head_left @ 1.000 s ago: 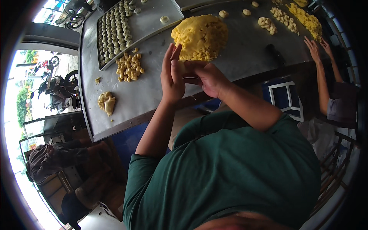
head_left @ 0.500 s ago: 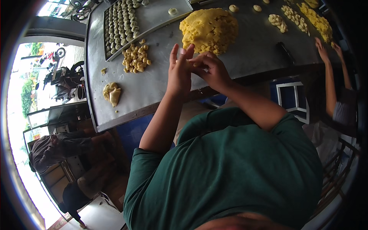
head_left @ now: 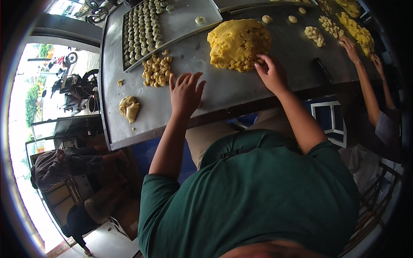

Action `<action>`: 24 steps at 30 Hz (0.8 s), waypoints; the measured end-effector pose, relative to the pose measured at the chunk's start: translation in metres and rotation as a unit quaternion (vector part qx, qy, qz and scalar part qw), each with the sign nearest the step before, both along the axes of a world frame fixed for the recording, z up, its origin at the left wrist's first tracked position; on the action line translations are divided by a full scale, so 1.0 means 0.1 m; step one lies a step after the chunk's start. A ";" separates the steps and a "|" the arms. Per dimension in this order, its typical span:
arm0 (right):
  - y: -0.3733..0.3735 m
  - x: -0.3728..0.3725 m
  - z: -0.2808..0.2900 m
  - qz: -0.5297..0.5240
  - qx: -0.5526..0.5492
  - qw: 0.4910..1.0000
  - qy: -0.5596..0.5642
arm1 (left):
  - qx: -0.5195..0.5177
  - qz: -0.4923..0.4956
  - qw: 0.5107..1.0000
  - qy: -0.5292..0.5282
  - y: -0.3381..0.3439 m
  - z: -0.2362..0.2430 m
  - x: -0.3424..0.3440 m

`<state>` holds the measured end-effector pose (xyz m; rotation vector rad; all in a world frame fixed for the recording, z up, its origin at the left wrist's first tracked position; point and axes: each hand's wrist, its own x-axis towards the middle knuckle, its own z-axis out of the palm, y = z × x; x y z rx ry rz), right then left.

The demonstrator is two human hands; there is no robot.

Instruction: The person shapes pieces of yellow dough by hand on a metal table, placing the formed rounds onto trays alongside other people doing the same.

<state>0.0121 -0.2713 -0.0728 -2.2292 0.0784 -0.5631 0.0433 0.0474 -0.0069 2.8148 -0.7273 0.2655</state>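
Observation:
A big mound of crumbly yellow paste [head_left: 238, 43] sits on the metal table in front of me. At its near right edge is my right hand [head_left: 274, 76], with thumb and fingertips bent together against the paste. My left hand [head_left: 186, 93] hovers over the table's near part, fingers apart and nothing visible in it. Just beyond its fingers lies a heap of small pale dough balls [head_left: 155, 71]. Further left rests a smooth lump of dough [head_left: 129, 108].
A tray [head_left: 185, 34] holds rows of filled dough balls, with one set apart [head_left: 200, 20]. A dark cylindrical object [head_left: 320, 69] lies to the right. Beyond it, a co-worker's hands [head_left: 349, 48] are near yellow pieces [head_left: 357, 32] and pale dough clusters [head_left: 315, 36].
My hands, together in front of the mound before, have parted. The left moved left and down toward the small balls; the right moved right to the mound's edge. The co-worker's hand moved farther up the table.

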 end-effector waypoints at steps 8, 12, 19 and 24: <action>0.03 -0.09 0.12 0.034 0.044 0.998 0.030 | 0.000 0.002 0.994 0.111 0.39 0.08 -0.56; -0.04 -0.07 0.00 0.014 -0.061 0.998 -0.005 | -0.089 -0.008 0.994 0.060 0.17 0.52 -0.35; 0.00 -0.07 0.12 0.012 0.013 1.000 0.016 | 0.011 0.224 0.972 -0.069 0.65 -0.27 1.20; -0.09 -0.06 -0.01 -0.016 0.053 0.998 -0.029 | 0.047 0.225 0.969 -0.091 0.71 -0.38 1.28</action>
